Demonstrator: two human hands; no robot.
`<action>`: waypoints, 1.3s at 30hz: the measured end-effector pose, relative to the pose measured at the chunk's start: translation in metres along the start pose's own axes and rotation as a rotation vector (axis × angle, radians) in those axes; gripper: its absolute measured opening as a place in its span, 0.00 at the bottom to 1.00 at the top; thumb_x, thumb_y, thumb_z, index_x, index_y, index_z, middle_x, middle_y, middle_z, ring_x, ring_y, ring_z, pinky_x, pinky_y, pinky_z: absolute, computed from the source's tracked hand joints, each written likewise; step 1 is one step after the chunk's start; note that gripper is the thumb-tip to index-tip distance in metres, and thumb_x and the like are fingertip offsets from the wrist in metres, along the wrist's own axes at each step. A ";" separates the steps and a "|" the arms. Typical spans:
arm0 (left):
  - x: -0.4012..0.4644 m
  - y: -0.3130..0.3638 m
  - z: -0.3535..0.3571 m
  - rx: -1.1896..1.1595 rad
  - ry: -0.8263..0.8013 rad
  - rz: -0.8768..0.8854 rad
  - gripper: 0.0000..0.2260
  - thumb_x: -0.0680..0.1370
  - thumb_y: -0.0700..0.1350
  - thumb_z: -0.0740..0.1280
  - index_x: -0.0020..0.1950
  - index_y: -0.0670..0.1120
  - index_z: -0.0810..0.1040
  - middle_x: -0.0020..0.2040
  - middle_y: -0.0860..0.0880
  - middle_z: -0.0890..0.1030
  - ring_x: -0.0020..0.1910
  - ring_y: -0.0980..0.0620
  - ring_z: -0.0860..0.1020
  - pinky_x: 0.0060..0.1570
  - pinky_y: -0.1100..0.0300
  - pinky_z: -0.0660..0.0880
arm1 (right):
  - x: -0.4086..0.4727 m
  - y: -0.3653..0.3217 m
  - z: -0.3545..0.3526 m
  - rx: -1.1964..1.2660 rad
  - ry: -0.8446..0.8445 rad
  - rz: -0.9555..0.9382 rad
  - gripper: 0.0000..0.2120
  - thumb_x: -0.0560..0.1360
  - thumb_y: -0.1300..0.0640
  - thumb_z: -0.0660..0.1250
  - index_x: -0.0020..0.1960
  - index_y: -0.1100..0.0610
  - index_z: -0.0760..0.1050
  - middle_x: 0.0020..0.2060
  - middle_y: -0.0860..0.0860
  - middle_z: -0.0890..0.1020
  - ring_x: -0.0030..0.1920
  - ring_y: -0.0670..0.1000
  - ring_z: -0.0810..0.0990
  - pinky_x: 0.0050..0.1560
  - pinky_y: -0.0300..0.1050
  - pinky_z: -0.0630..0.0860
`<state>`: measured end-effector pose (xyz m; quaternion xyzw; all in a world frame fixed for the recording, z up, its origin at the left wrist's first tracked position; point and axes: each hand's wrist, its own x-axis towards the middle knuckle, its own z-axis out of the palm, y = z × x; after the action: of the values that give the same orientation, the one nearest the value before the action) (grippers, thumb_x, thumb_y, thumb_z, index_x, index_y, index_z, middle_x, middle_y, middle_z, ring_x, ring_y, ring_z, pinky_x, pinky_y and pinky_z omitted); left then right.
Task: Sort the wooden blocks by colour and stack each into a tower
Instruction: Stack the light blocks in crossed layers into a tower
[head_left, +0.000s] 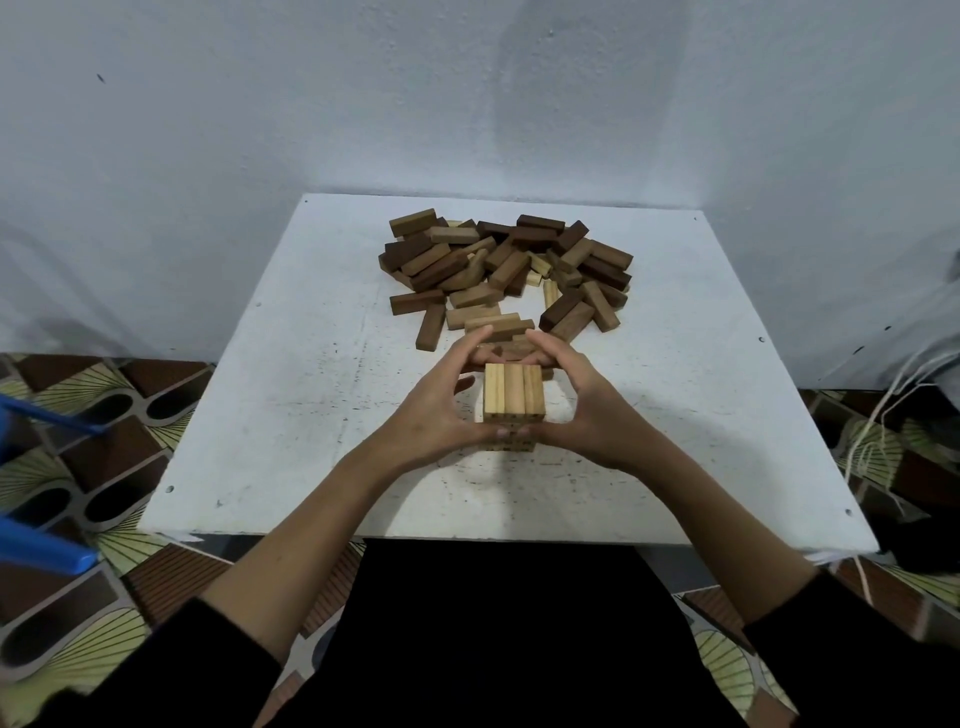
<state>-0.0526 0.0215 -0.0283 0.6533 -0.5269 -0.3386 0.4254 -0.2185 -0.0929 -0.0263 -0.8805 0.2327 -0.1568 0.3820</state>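
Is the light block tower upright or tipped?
Upright. The light tower stands square on the white table, top layer of three blocks level, left hand and right hand cupped around it.
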 end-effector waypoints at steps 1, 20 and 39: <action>0.000 0.000 0.000 0.001 0.001 0.001 0.45 0.67 0.39 0.78 0.77 0.49 0.55 0.61 0.56 0.74 0.65 0.62 0.70 0.64 0.72 0.64 | 0.000 -0.001 0.000 -0.003 -0.002 0.000 0.45 0.66 0.58 0.77 0.75 0.58 0.55 0.64 0.46 0.66 0.59 0.25 0.60 0.58 0.18 0.56; 0.000 0.000 0.004 0.011 0.023 0.001 0.44 0.67 0.40 0.78 0.77 0.50 0.56 0.62 0.50 0.73 0.66 0.55 0.71 0.67 0.64 0.65 | 0.001 -0.007 0.001 -0.002 -0.014 -0.006 0.43 0.67 0.60 0.76 0.75 0.58 0.56 0.72 0.54 0.64 0.67 0.41 0.59 0.63 0.26 0.57; -0.011 0.012 0.016 -0.742 0.085 -0.331 0.37 0.76 0.69 0.39 0.78 0.47 0.53 0.78 0.51 0.57 0.76 0.55 0.53 0.75 0.56 0.48 | -0.007 -0.029 0.022 0.731 0.164 0.309 0.14 0.83 0.49 0.46 0.55 0.37 0.69 0.50 0.26 0.74 0.55 0.27 0.70 0.61 0.35 0.60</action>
<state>-0.0741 0.0280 -0.0242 0.5449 -0.2386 -0.5422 0.5935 -0.2059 -0.0588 -0.0192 -0.6260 0.3211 -0.2395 0.6691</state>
